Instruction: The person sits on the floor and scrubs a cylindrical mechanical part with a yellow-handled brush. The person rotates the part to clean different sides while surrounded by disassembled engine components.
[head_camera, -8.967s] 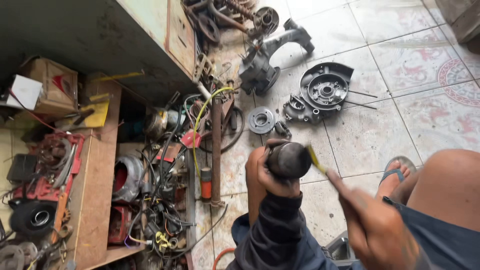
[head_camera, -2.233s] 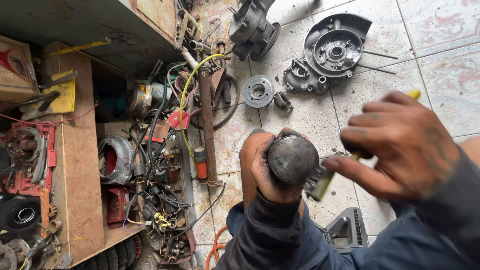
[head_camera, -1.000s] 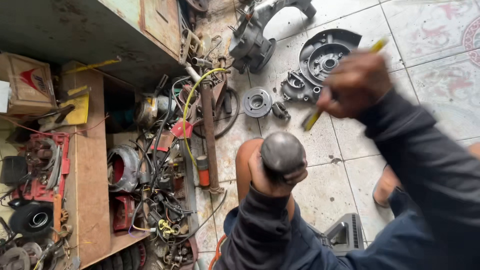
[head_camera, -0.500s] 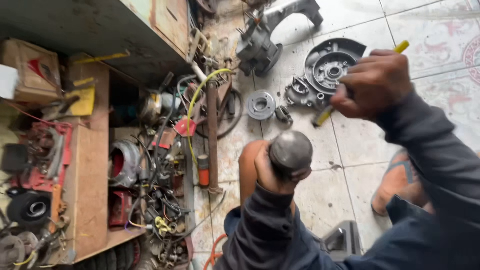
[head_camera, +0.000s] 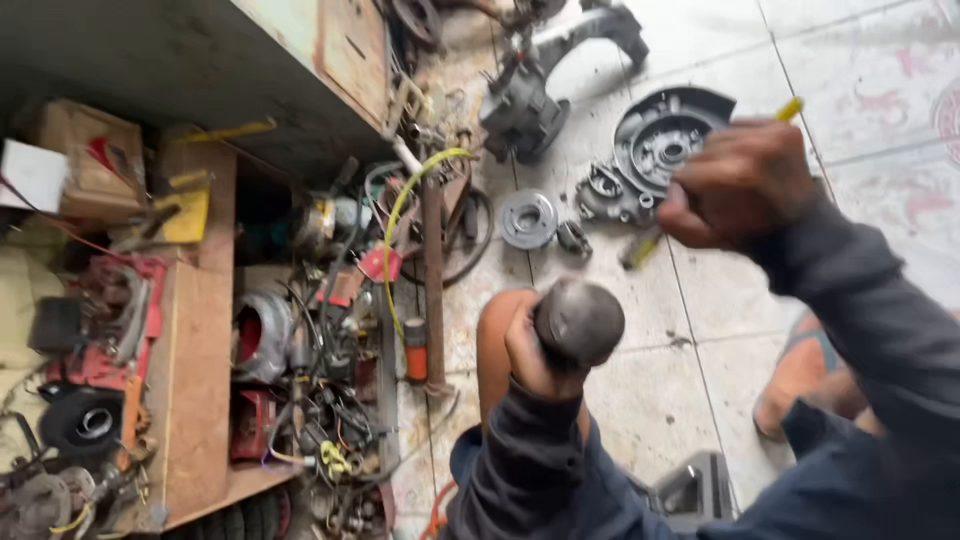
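Observation:
My left hand (head_camera: 533, 352) grips a dark, greasy round metal part (head_camera: 580, 320) held up above my knee (head_camera: 497, 325). My right hand (head_camera: 738, 186) is raised to the right of it, closed around a tool with a yellow handle (head_camera: 789, 108); its other end (head_camera: 638, 250) pokes out below the fist and is blurred. The right hand is above and apart from the round part. Both arms wear dark blue sleeves.
On the tiled floor ahead lie a round grey motor cover (head_camera: 660, 145), a small pulley disc (head_camera: 528, 218) and a dark machine housing (head_camera: 525, 100). A wooden shelf (head_camera: 200, 380) on the left is crammed with parts, wires and tools. My sandalled foot (head_camera: 800, 375) rests at right.
Over the last second my right hand has stayed raised with the yellow-handled tool, drifting slightly down and left. My left hand keeps the round part in the same place.

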